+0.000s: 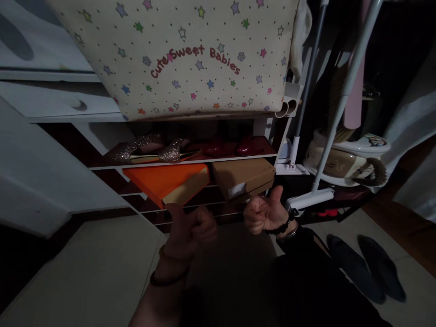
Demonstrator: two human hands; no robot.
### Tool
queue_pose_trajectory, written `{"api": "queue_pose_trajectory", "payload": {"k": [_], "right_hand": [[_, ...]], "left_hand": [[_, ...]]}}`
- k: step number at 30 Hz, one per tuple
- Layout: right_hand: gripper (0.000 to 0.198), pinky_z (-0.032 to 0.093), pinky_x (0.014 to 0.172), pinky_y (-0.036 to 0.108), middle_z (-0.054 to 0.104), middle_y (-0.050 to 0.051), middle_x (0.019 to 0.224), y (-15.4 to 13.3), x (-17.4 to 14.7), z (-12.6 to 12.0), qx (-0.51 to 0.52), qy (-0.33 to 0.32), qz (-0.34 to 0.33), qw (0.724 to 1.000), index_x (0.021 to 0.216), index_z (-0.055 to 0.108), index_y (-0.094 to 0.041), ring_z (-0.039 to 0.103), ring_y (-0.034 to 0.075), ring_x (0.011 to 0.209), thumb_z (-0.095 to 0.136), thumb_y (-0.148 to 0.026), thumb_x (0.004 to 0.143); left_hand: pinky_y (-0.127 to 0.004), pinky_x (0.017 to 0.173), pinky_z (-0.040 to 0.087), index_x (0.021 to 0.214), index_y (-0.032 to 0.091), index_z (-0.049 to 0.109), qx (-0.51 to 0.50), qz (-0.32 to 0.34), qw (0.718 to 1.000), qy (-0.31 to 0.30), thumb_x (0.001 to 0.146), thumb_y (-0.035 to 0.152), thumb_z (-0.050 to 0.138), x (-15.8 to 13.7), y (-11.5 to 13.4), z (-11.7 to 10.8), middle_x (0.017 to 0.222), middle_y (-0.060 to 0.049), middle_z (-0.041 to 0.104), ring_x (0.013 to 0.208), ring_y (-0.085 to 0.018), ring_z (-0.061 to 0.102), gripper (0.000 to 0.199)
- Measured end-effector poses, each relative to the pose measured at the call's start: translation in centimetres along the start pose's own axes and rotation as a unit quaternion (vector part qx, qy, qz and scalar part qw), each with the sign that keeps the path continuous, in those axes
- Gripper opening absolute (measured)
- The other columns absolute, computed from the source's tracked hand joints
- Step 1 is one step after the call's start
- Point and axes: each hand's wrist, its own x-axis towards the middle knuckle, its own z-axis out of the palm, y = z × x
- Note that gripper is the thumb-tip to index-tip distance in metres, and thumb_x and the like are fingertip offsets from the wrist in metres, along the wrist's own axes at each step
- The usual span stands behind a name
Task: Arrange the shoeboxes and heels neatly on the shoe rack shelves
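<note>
Head view: two boxes jut from a shoe rack, with two hands raised before them.
Largest is the dark-red shoe rack with white edges [194, 161], below a cream star-printed sheet-like cover [204, 91]. On a tier under its shoe shelf, the bright orange box with a tan end [170, 179] and the plain brown cardboard box [243, 177] sit side by side, slanted outward, probably because they are longer than the shelf is deep. Glittery heeled shoes [172, 150] and glossy red shoes [244, 146] stand above, presumably grouped to keep pairs together. Left hand [194, 227] is near the orange box, touching or not I can't tell; right hand [265, 213] is near the brown one. Each grip is curled closed, thumb raised, around nothing I can see.
</note>
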Motion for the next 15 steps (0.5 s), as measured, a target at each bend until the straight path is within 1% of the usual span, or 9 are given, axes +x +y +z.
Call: {"api": "queue_pose_trajectory", "payload": {"k": [2,4,8,11,15], "right_hand": [[0.089,0.017,0.038,0.019,0.026,-0.012,0.048,0.25,0.16,0.05,0.003,-0.012,0.011,1.000,0.056,0.040,-0.023,0.020,0.003,0.040,0.037,-0.112,0.057],[0.090,0.017,0.038,0.019,0.026,-0.012,0.048,0.46,0.26,0.10,0.010,-0.034,0.013,0.999,0.056,0.041,-0.022,0.020,0.003,0.040,0.037,-0.112,0.056],[0.089,0.016,0.038,0.019,0.028,-0.012,0.050,0.61,0.19,0.19,0.023,-0.070,0.003,0.997,0.060,0.043,-0.022,0.019,0.003,0.040,0.035,-0.110,0.060],[0.090,0.017,0.037,0.019,0.026,-0.013,0.049,0.64,-0.07,0.10,0.026,-0.058,0.009,0.998,0.060,0.044,-0.021,0.019,0.003,0.039,0.034,-0.111,0.058],[0.092,0.018,0.037,0.019,0.021,-0.014,0.047,0.87,-0.46,-0.23,0.017,-0.027,0.025,0.999,0.057,0.042,-0.022,0.017,0.002,0.039,0.029,-0.113,0.051]], "left_hand": [[-0.024,0.038,0.009,0.047,0.024,0.020,-0.010,-0.006,1.000,-0.017,0.063,0.108,0.034,0.13,-0.21,0.37,0.038,0.006,0.014,0.033,-0.005,0.012,0.087],[-0.024,0.038,0.009,0.047,0.024,0.020,-0.013,-0.007,1.000,-0.022,0.064,0.107,0.037,0.18,-0.39,0.68,0.038,0.007,0.014,0.033,-0.005,0.012,0.086],[-0.024,0.037,0.009,0.048,0.024,0.019,-0.009,-0.008,1.000,-0.028,0.061,0.106,0.043,0.05,-0.58,0.81,0.039,0.007,0.015,0.033,-0.004,0.013,0.087],[-0.023,0.037,0.009,0.049,0.024,0.020,-0.013,-0.014,0.999,-0.033,0.060,0.106,0.046,-0.16,-0.72,0.61,0.039,0.007,0.016,0.033,-0.004,0.014,0.087],[-0.023,0.037,0.009,0.049,0.024,0.020,-0.010,-0.009,1.000,-0.028,0.061,0.107,0.042,-0.49,-0.92,0.36,0.040,0.007,0.016,0.033,-0.005,0.014,0.087]]}}
